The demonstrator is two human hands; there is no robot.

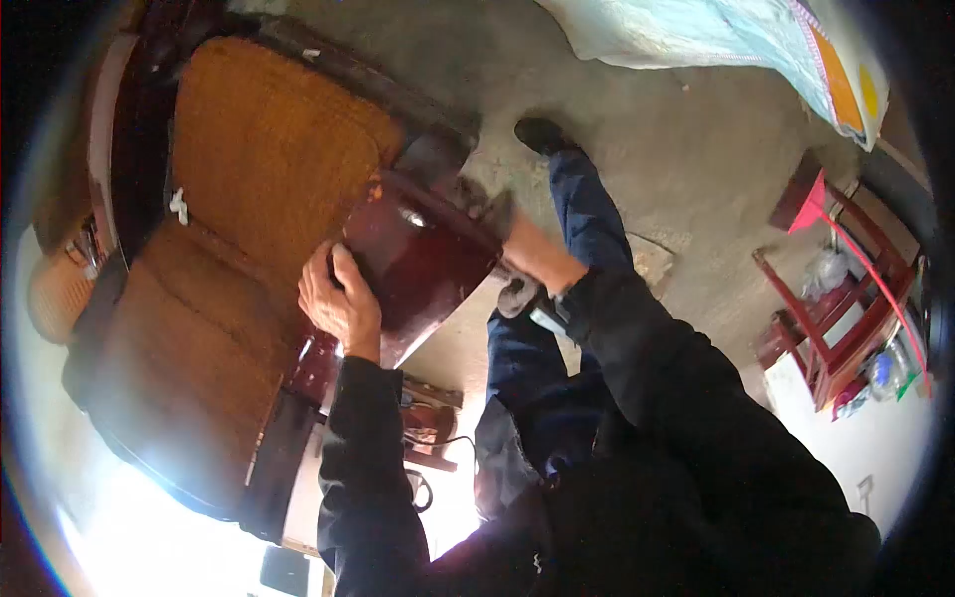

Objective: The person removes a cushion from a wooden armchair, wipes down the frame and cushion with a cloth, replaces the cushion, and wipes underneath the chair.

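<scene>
A glossy dark-red wooden armrest [423, 264] of a sofa lies between my two hands. My left hand [338, 298] rests against its seat-side edge, fingers slightly bent and thumb apart, holding nothing. Across the armrest's other edge reaches my right hand [502, 221], partly hidden and smeared by motion. Its fingers appear closed on a grey cloth [515, 297], which hangs beside the wrist. Brown cushions cover the sofa's seat [214, 289] and the part farther up [284, 109].
A small white scrap [179, 207] lies on the cushions. At right stand a red wooden stool [826, 343] and a red dustpan [804, 199] with a long handle. A large pale sack [686, 35] lies on the concrete floor [667, 129]. Bright glare washes out the lower left.
</scene>
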